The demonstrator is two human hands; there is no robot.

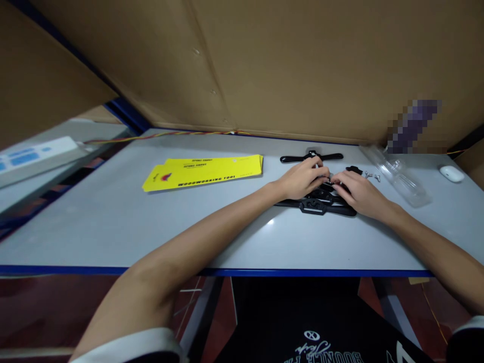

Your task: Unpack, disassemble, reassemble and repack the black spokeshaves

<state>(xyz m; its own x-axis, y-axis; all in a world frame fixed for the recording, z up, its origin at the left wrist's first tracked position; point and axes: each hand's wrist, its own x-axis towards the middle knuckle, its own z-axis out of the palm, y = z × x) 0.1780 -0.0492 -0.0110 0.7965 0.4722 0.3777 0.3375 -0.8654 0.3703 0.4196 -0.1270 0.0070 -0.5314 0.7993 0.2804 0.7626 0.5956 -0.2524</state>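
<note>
While my left hand (304,177) and right hand (357,192) pinch a small part together over the black wrench (315,204) mid-worktop (113,227), right of the yellow card (204,171), I judge it stiff, light, best gripped at its centre.

I see a grey table (113,227) with a blue edge, brown cardboard walls (302,65) close behind and left, dark reddish floor (56,307) below, and soft overhead glare.
</note>
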